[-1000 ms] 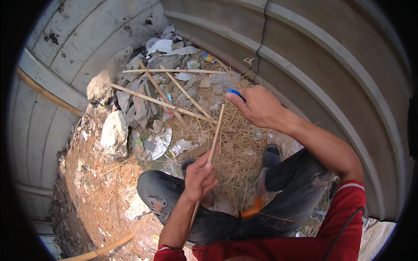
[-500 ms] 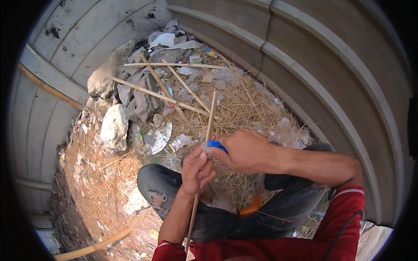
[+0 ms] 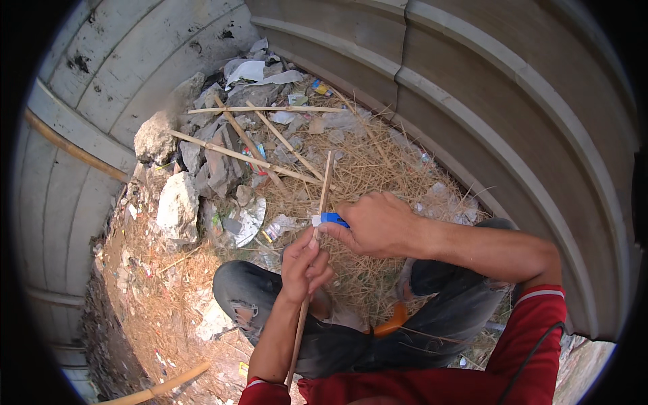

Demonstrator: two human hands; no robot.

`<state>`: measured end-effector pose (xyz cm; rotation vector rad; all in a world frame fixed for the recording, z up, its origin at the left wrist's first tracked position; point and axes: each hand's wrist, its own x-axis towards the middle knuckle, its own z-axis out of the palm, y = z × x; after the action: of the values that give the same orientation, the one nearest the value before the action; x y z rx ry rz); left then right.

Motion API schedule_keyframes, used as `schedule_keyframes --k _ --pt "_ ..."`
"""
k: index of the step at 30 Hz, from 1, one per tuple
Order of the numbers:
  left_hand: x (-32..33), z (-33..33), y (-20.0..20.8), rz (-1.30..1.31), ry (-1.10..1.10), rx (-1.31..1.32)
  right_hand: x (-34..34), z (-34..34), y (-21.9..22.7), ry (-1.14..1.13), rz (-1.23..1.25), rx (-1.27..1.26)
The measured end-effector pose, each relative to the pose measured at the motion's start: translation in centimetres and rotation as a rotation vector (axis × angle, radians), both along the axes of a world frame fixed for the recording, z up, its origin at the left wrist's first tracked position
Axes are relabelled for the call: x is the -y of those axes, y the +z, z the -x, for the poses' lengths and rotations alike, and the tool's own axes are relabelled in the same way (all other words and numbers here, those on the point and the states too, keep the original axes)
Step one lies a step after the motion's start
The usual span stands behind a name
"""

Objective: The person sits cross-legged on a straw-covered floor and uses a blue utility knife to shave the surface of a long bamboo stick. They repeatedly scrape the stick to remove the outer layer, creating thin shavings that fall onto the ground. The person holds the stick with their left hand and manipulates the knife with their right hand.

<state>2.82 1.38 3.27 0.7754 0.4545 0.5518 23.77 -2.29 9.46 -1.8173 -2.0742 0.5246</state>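
Left grip: left hand (image 3: pixel 305 264) closed around a thin bamboo stick (image 3: pixel 325 177), fingers wrapped tight at about mid-length.
Right grip: right hand (image 3: pixel 378 223) clenched on a blue-handled cutter (image 3: pixel 333 219), its light tip touching the stick just above the left fist.
Stick position: nearly upright in view, upper end over the straw, lower end running down past the left forearm toward the red sleeve (image 3: pixel 533 364).
Cutter position: between the two hands, over the dry straw, in front of the knees.
Body: seen from above, squatting, knees in dark grey torn trousers (image 3: pixel 250 297), something orange (image 3: pixel 393 322) showing between the legs, too hidden to identify.
Ground: dry straw (image 3: pixel 378 162) spread under and beyond the hands.
Loose sticks: several more pale sticks (image 3: pixel 236 154) lying crossed on the rubble, well apart from the hands.
Rubble: grey stones (image 3: pixel 177 206) and broken slabs heaped left of the straw, mixed with scraps of white paper (image 3: pixel 246 71) and small coloured wrappers.
Containers: crumpled silvery foil dish (image 3: pixel 244 223) beside the largest stone, contents too unclear to tell.
Surroundings: pale concrete wall (image 3: pixel 472 88) with stepped ledges curving around the heap, a thicker bamboo pole (image 3: pixel 74 150) leaning on the left side, another pole (image 3: pixel 162 386) lying on the ground at lower left.
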Motion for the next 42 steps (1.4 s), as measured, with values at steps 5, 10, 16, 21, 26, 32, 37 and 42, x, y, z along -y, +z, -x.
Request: schedule_keyframes --k 5,10,16,21,26,32,37,42 --pt "0.3 0.3 -0.2 -0.015 0.019 -0.004 -2.2 -2.1 1.2 -0.062 0.018 -0.109" --pt "0.1 0.3 -0.1 0.041 0.005 0.005 -3.3 -3.7 0.4 -0.128 -0.13 -0.112" --pt "0.0 0.3 -0.6 -0.021 0.001 0.086 -4.6 -8.2 2.4 -0.225 -0.249 -0.26" --pt "-0.3 0.6 -0.4 0.016 0.046 0.11 0.2 -0.8 2.2 0.043 -0.138 -0.173" --pt "-0.1 0.0 0.1 0.011 0.035 0.096 -0.6 -0.4 0.4 0.03 -0.004 -0.105" --pt "0.1 0.3 0.0 -0.03 0.029 0.04 -0.8 -1.0 0.6 0.016 0.048 -0.05" --pt "-0.3 -0.4 -0.6 -0.019 0.075 -0.009 -1.6 -1.4 0.1 -0.01 0.065 -0.098" --pt "-0.2 0.3 -0.1 -0.037 0.04 -0.023 -2.1 -1.7 -0.5 -0.035 -0.11 -0.11"
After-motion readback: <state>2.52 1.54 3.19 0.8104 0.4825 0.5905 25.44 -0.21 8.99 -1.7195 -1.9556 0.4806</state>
